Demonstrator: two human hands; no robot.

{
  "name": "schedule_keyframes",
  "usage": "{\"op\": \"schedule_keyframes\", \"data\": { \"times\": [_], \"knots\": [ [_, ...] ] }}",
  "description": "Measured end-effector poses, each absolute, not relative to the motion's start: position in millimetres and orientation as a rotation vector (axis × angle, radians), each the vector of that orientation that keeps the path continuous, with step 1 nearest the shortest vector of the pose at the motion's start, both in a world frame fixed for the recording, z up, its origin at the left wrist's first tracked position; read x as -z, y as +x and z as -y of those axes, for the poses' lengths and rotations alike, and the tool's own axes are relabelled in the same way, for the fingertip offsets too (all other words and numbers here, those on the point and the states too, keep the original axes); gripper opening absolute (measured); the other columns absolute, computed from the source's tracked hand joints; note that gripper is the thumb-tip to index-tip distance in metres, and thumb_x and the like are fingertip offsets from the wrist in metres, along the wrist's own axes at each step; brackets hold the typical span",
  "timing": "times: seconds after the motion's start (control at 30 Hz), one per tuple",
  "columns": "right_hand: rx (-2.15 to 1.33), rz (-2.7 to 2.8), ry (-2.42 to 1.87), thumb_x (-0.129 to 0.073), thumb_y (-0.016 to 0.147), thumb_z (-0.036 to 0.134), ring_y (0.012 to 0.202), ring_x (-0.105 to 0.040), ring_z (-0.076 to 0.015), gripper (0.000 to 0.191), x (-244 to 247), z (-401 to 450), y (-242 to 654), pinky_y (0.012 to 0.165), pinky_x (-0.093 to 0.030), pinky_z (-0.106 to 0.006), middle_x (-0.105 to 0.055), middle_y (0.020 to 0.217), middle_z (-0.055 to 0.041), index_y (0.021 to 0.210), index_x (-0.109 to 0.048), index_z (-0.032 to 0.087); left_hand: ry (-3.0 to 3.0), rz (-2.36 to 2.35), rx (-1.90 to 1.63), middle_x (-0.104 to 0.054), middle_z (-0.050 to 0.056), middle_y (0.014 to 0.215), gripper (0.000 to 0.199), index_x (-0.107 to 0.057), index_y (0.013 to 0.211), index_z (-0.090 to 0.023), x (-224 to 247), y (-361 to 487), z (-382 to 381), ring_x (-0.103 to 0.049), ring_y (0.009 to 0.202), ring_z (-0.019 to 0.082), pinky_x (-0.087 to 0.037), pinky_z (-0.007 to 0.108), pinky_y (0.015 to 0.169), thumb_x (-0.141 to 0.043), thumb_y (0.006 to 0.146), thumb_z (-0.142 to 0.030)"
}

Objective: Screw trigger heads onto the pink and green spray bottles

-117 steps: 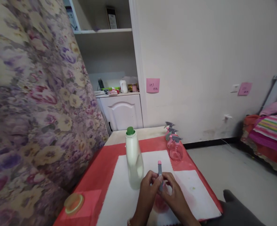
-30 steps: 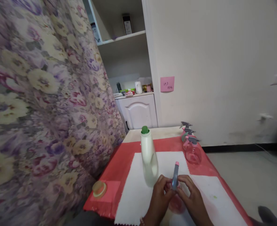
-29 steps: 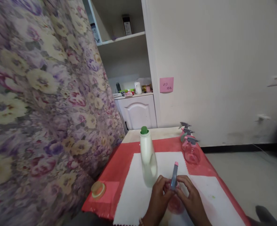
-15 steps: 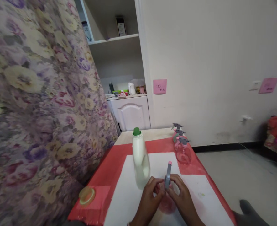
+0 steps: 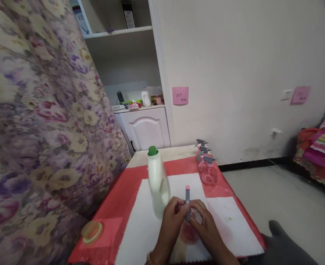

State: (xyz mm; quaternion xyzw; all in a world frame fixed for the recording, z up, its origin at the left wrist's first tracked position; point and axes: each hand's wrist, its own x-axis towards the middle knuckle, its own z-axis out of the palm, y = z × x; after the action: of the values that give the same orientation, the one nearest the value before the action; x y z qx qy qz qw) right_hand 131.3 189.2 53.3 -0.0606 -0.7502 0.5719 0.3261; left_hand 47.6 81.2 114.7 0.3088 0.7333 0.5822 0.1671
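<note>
My left hand and my right hand are closed around the grey trigger head of a spray bottle, which has a pink nozzle tip. Fingertips of both hands pinch it from either side, hiding the bottle's neck. Below them, the clear pinkish bottle body stands over the white sheet, partly covered by my fingers. Just left and behind stands a tall pale-green jug with a side handle and a green piece at its mouth.
Several pink spray bottles with grey heads line the table's right far edge. A round yellowish lid lies at the left on the red cover. A flowered curtain hangs along the left, a white cabinet behind.
The camera view has turned slightly right, so everything shifts left. The spray head now points more straight away, and my left fingers have closed in against it.
</note>
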Motion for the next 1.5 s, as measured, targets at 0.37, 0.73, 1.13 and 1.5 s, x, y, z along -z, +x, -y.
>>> {"op": "schedule_keyframes", "data": {
  "times": [0.37, 0.73, 1.13, 1.5],
  "knots": [
    [-1.479, 1.92, -0.231, -0.056, 0.085, 0.03, 0.103, -0.059, -0.0237, 0.021, -44.9, -182.1, 129.6, 0.092, -0.048, -0.036, -0.064, 0.104, -0.0054, 0.104, -0.063, 0.024, 0.836, -2.098, -1.733, -0.058, 0.0, 0.069, 0.03, -0.059, 0.074, -0.018, -108.7, 53.5, -81.1, -0.054, 0.069, 0.017, -0.043, 0.03, 0.068, -0.062, 0.078, -0.048],
    [-1.524, 2.087, -0.402, -0.072, 0.05, 0.005, 0.114, -0.057, -0.0278, 0.082, -10.6, -196.9, 143.0, 0.103, -0.044, -0.044, -0.061, 0.119, -0.0078, 0.127, -0.054, 0.022, 0.958, -2.183, -1.628, -0.065, 0.007, 0.106, 0.037, -0.065, 0.11, -0.021, -77.7, 39.8, -56.8, -0.061, 0.1, 0.023, -0.047, 0.037, 0.09, -0.055, 0.084, -0.046],
    [-1.655, 2.109, -0.232, -0.069, 0.067, 0.016, 0.131, -0.049, -0.0277, 0.073, -4.8, -206.1, 150.5, 0.112, -0.036, -0.048, -0.055, 0.14, -0.0095, 0.135, -0.048, 0.026, 1.025, -2.047, -1.455, -0.052, 0.011, 0.142, 0.071, -0.046, 0.136, -0.023, -50.2, 48.0, -45.1, -0.051, 0.127, 0.03, -0.041, 0.044, 0.106, -0.074, 0.072, -0.036],
    [-1.55, 2.073, -0.192, -0.053, 0.079, 0.02, 0.137, -0.043, -0.0252, 0.062, 14.2, -211.7, 145.9, 0.115, -0.03, -0.051, -0.048, 0.148, -0.0089, 0.14, -0.046, 0.027, 1.044, -2.135, -1.513, -0.051, 0.016, 0.141, 0.081, -0.045, 0.135, -0.02, -28.6, 41.1, -53.0, -0.046, 0.131, 0.033, -0.035, 0.049, 0.111, -0.079, 0.063, -0.038]
  ]
}}
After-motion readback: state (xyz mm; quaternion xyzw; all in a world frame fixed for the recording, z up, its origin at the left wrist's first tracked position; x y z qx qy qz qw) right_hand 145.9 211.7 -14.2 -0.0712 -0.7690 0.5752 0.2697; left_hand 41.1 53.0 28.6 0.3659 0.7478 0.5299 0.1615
